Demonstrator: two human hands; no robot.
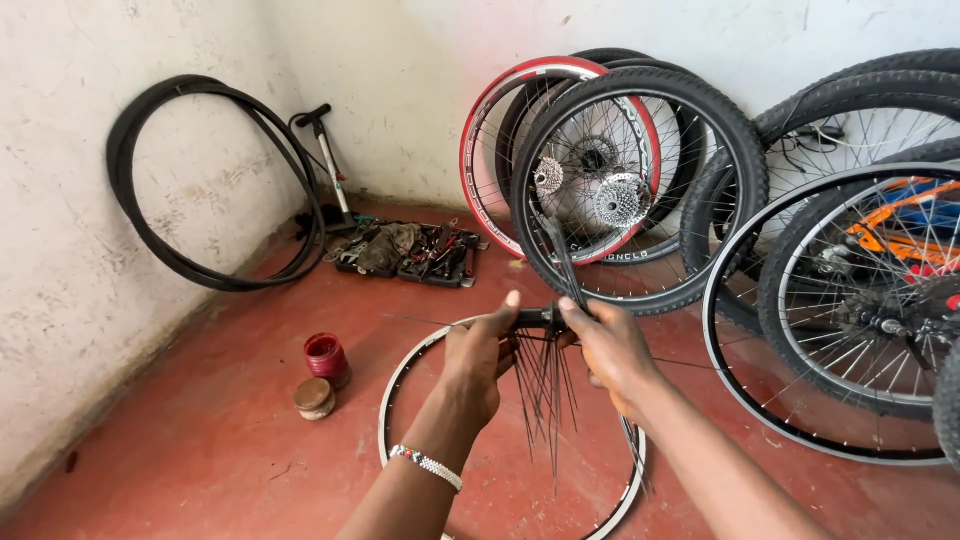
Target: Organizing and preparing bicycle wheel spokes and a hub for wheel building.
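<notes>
**Both hands on a spoked hub above a bare rim**

Nearest the camera, the left hand [478, 352] and right hand [610, 345] meet at chest height, forearms angled inward from the bottom edge; the left wrist wears a beaded band [427, 466]. Each hand is closed around one end of a dark hub [538, 318], the left thumb raised along its top, the right fingers curled over the other end. Loose spokes [545, 385] hang from the hub in a fan, and a few stick upward.

The likely trouble, as I judge it: the spokes dangle free, so a tilt of the hub could tangle them or let some slide out of their holes. Their thin ends also swing close to the wrists and could prick the skin. A loosened grip would drop the hub onto the rim below.

Under the hands, a silver rim [395, 390] lies flat on the red floor [200, 440]. Just left of it stand a small red jar [325, 356] and a brown lid or tin [314, 397], near each other.

Further back, a tray of tools [425, 255] sits by the wall, with a floor pump [327, 160] upright beside it and a bare tyre [200, 180] leaning against the left wall. To the right, several wheels [640, 180] lean in a stack against the far wall.
</notes>
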